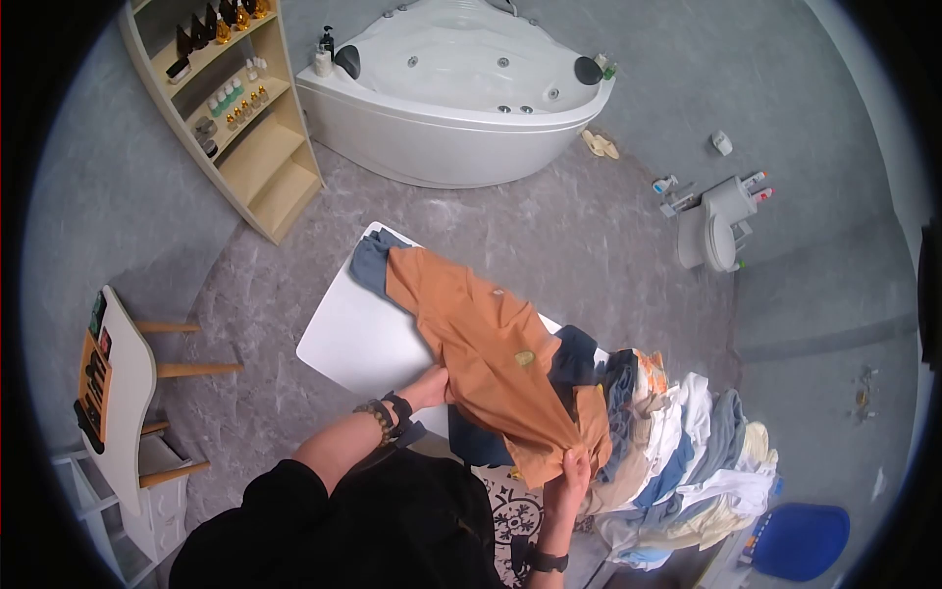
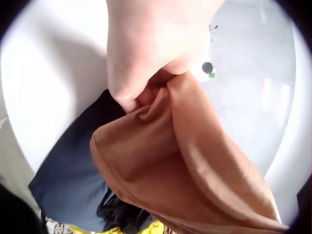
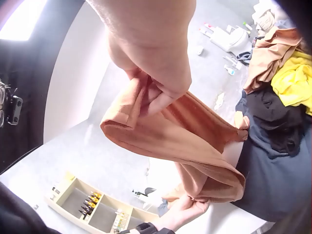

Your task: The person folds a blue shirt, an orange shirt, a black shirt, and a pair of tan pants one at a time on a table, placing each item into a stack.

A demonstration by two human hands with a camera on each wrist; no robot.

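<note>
An orange shirt [image 1: 481, 344] lies stretched across a white table [image 1: 353, 339], on top of dark blue garments [image 1: 574, 358]. My left hand [image 1: 432, 386] pinches the shirt's near left edge, and the left wrist view shows the fingers [image 2: 146, 92] gripping a fold of orange shirt [image 2: 185, 156]. My right hand [image 1: 572, 471] grips the shirt's lower right corner at the table's near edge. In the right wrist view the fingers [image 3: 161, 92] clutch bunched orange shirt [image 3: 195, 141], with the left hand [image 3: 187, 209] holding the far end.
A heap of mixed clothes [image 1: 677, 452] sits at the table's right end. A white corner bathtub [image 1: 461, 88] stands beyond, a wooden shelf unit [image 1: 235, 108] at the left, a toilet [image 1: 716, 226] at the right, a small side table [image 1: 123, 393] near left and a blue bin [image 1: 795, 540] near right.
</note>
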